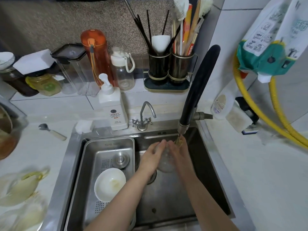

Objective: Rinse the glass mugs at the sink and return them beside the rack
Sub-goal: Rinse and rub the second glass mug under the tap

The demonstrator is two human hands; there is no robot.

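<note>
Even, fairly bright indoor light, soft with no hard shadows; dull glare on the steel sink [78, 157] rim. Wide-angle bend at the edges, wall tiles and the yellow hose [266, 117] curve. Overall soft focus, motion smear worst lower left on the yellow-tinted glassware [21, 187] and far left jars.

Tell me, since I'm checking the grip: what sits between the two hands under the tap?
In the head view, the glass mug lies between the left hand and the right hand, both cupped around it under the black faucet.
</note>
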